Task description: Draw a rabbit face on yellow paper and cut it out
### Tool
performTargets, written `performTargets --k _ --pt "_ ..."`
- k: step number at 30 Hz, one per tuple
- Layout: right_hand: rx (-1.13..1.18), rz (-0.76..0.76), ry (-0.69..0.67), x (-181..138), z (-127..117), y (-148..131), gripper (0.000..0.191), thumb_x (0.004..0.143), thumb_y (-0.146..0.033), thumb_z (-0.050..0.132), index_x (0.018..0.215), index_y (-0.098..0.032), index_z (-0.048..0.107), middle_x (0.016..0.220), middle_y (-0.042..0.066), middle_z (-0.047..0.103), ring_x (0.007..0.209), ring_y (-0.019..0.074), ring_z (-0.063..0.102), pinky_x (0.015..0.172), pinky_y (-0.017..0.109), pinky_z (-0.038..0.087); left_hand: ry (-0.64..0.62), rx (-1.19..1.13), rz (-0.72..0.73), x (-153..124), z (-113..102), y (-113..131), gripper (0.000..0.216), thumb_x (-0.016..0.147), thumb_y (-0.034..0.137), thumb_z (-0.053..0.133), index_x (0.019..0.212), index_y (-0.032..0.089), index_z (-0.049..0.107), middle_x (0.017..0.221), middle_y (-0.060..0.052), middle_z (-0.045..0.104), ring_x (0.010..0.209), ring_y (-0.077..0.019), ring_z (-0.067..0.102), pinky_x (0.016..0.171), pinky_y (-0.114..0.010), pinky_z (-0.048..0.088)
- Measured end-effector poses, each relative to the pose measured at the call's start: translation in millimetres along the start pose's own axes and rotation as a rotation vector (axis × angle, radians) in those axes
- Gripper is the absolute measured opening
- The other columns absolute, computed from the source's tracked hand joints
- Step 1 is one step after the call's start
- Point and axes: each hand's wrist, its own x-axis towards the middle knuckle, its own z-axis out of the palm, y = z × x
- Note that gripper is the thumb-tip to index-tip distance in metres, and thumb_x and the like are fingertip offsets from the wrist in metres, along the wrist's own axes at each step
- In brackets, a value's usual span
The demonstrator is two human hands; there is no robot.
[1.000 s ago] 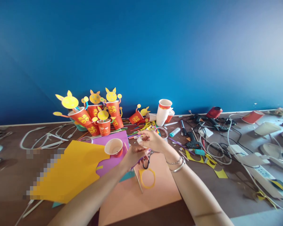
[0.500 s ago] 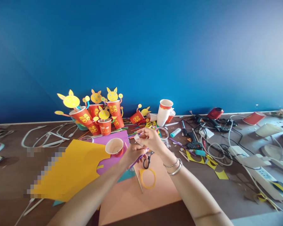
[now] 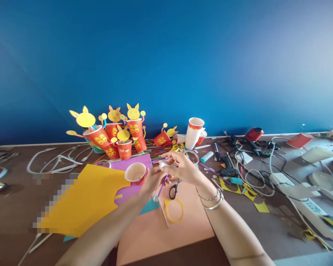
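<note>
Over the peach paper sheet (image 3: 144,242), my two hands are close together. My left hand (image 3: 152,180) is closed, pinching a thin purple stick (image 3: 162,186) that slants down toward the sheet. Between the fingertips of my right hand (image 3: 184,167) is a small whitish piece (image 3: 163,163); what it is cannot be made out. Black-handled scissors (image 3: 173,191) lie just below the hands, beside a yellow paper ring (image 3: 175,220) and a thin pale stick (image 3: 163,213). An open paper cup (image 3: 135,174) stands left of my left hand.
Red cups with yellow animal faces (image 3: 100,137) stand at the back left. A yellow paper sheet (image 3: 91,201) covers the left side. White stacked cups (image 3: 193,138), a black glue gun (image 3: 228,168), tangled cables (image 3: 258,177) and a power strip (image 3: 308,205) lie to the right.
The purple stick has turned steeper in my left hand. My right hand has shifted slightly right, and its fingers with the whitish piece sit closer to the left fingertips.
</note>
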Motion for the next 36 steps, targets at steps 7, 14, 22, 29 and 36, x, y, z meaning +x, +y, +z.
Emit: performTargets --k 7,14,22,29,36 --pt "-0.148 -0.053 0.008 -1.9 -16.3 -1.8 0.026 0.080 -0.031 0.060 0.103 -0.020 0.065 0.079 0.001 0.064 0.070 0.0131 0.060 0.064 0.024 0.046 0.038 -0.064 0.116 0.5 -1.5 0.1 0.032 0.067 0.044 0.072 0.073 0.013 0.066 0.060 -0.003 0.065 0.047 -0.0096 0.055 0.049 -0.022 0.040" --pt "-0.158 -0.017 -0.066 -7.2 -33.9 -3.7 0.032 0.080 -0.037 0.061 0.108 -0.022 0.063 0.080 0.000 0.064 0.065 0.0127 0.060 0.058 0.024 0.045 0.057 0.020 0.199 0.9 -3.8 -3.7 0.035 0.072 0.049 0.070 0.082 0.015 0.067 0.064 -0.001 0.066 0.050 -0.0112 0.057 0.052 -0.024 0.043" --pt "-0.309 -0.073 -0.007 -5.2 -30.6 2.0 0.030 0.074 -0.026 0.064 0.104 -0.024 0.066 0.078 -0.002 0.066 0.073 0.0140 0.061 0.070 0.026 0.044 0.009 -0.018 0.248 -0.3 -1.4 -3.3 0.033 0.075 0.047 0.068 0.084 0.016 0.065 0.066 0.000 0.065 0.052 -0.0109 0.057 0.054 -0.023 0.043" --pt "-0.335 -0.110 0.002 -5.7 -28.1 -2.9 0.033 0.071 -0.020 0.063 0.105 -0.023 0.065 0.075 -0.002 0.067 0.074 0.0146 0.062 0.073 0.027 0.044 -0.003 0.023 0.283 -2.0 -0.1 -0.8 0.032 0.076 0.046 0.067 0.087 0.016 0.065 0.073 -0.001 0.063 0.067 -0.0122 0.057 0.065 -0.024 0.044" --pt "-0.357 -0.175 -0.006 -7.9 -27.0 -5.2 0.034 0.074 -0.022 0.063 0.108 -0.021 0.063 0.076 0.000 0.069 0.076 0.0162 0.064 0.074 0.029 0.045 0.074 0.022 0.302 -1.7 1.2 1.1 0.035 0.073 0.049 0.068 0.086 0.017 0.067 0.080 -0.003 0.066 0.077 -0.0154 0.058 0.071 -0.025 0.044"
